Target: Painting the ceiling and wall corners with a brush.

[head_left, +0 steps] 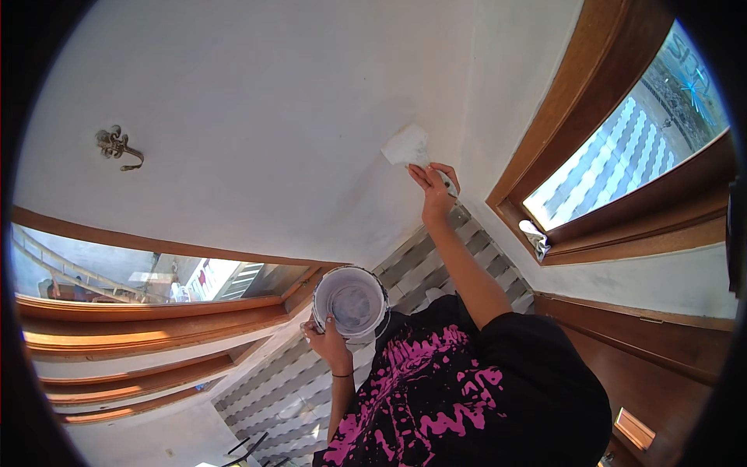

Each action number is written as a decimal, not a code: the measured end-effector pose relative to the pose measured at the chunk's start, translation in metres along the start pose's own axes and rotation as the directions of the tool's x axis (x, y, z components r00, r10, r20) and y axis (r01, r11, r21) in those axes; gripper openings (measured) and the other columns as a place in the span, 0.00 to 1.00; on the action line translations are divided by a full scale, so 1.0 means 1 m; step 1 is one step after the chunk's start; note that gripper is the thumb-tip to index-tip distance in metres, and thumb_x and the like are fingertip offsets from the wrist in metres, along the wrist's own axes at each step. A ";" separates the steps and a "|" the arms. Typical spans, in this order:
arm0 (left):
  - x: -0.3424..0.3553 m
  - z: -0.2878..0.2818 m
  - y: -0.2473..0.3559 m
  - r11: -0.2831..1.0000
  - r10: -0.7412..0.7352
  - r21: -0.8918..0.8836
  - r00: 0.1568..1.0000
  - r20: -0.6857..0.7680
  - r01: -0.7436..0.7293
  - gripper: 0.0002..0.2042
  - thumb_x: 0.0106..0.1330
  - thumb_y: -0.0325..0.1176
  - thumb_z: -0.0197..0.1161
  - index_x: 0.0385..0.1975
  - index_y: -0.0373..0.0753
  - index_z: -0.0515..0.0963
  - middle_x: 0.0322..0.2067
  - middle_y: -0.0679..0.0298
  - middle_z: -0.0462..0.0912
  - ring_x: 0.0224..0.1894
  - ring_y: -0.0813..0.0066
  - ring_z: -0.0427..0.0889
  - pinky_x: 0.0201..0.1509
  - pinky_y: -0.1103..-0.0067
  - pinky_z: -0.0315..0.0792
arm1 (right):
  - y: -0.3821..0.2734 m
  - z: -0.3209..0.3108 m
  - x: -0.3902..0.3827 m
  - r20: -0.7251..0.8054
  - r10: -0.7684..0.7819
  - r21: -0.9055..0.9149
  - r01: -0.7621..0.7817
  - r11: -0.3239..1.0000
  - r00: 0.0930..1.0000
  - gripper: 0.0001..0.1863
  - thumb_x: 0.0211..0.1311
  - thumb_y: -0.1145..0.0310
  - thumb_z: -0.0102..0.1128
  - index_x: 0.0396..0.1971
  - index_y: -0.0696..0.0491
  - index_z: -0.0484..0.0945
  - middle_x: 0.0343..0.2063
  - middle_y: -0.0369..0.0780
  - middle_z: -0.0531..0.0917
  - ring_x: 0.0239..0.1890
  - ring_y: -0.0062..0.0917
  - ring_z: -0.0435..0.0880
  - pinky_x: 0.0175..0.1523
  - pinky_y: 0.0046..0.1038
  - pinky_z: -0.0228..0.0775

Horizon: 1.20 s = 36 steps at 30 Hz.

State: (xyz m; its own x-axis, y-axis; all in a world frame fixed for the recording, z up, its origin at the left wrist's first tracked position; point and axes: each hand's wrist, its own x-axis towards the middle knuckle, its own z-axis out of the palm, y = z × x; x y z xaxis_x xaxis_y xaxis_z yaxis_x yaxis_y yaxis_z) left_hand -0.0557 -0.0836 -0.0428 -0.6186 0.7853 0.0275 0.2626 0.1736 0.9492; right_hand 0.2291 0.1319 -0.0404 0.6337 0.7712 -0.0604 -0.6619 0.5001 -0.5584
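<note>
My right hand [436,191] is closed around the handle of a putty knife [406,145]. Its wide, pale blade, smeared with white, lies against or very close to the white wall [257,132], near the corner. In front of my body, my left hand [330,342] grips the rim of a round white bucket [387,302], thumb over the edge and fingers on the outside. Greyish-white residue coats the bucket's inside and bottom. How much material it holds I cannot tell.
A metal wall hook [117,146] juts out at the upper left. Brown wooden window frames stand at left [156,315] and right [545,117]. A crumpled white cloth [534,238] rests on the right sill. Below is a grey-and-white patterned tile floor [299,387].
</note>
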 end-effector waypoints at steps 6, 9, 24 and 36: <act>-0.013 0.005 0.034 0.994 0.001 -0.105 0.999 0.047 0.004 0.13 0.58 0.23 0.64 0.40 0.31 0.70 0.37 0.62 0.71 0.41 0.74 0.71 0.48 0.76 0.66 | 0.022 -0.046 0.016 -0.341 0.168 -0.174 -0.238 0.956 0.925 0.06 0.57 0.79 0.55 0.35 0.59 0.72 0.29 0.43 0.79 0.28 0.33 0.83 0.39 0.32 0.84; -0.012 0.000 0.022 0.985 -0.029 -0.172 0.999 0.042 0.036 0.11 0.58 0.23 0.64 0.36 0.33 0.67 0.36 0.63 0.70 0.40 0.74 0.70 0.47 0.77 0.66 | 0.027 -0.031 0.033 -0.308 0.171 -0.169 -0.231 0.958 0.936 0.08 0.55 0.78 0.55 0.36 0.58 0.74 0.29 0.41 0.78 0.27 0.29 0.81 0.36 0.30 0.83; -0.015 -0.014 0.016 0.992 -0.097 -0.076 0.995 0.009 0.098 0.13 0.58 0.24 0.63 0.40 0.32 0.70 0.36 0.63 0.68 0.39 0.73 0.69 0.48 0.76 0.65 | -0.138 0.152 0.013 0.207 -0.053 0.046 0.044 0.998 0.977 0.06 0.61 0.77 0.53 0.37 0.61 0.69 0.32 0.45 0.79 0.34 0.35 0.85 0.44 0.34 0.82; -0.012 -0.017 0.009 0.997 -0.032 -0.072 0.999 0.003 0.032 0.14 0.58 0.23 0.63 0.42 0.33 0.68 0.37 0.62 0.69 0.38 0.73 0.71 0.42 0.78 0.68 | 0.006 -0.010 -0.013 0.078 0.008 -0.046 -0.004 0.999 0.997 0.05 0.64 0.78 0.53 0.39 0.59 0.71 0.32 0.46 0.79 0.37 0.42 0.85 0.45 0.41 0.82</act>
State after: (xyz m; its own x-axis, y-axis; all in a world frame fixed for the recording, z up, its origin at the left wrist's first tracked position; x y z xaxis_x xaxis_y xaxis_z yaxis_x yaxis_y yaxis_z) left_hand -0.0581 -0.1016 -0.0290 -0.6243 0.7812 -0.0037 0.1887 0.1554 0.9697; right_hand 0.2212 0.1212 -0.0516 0.5951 0.8037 -0.0001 -0.6455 0.4779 -0.5958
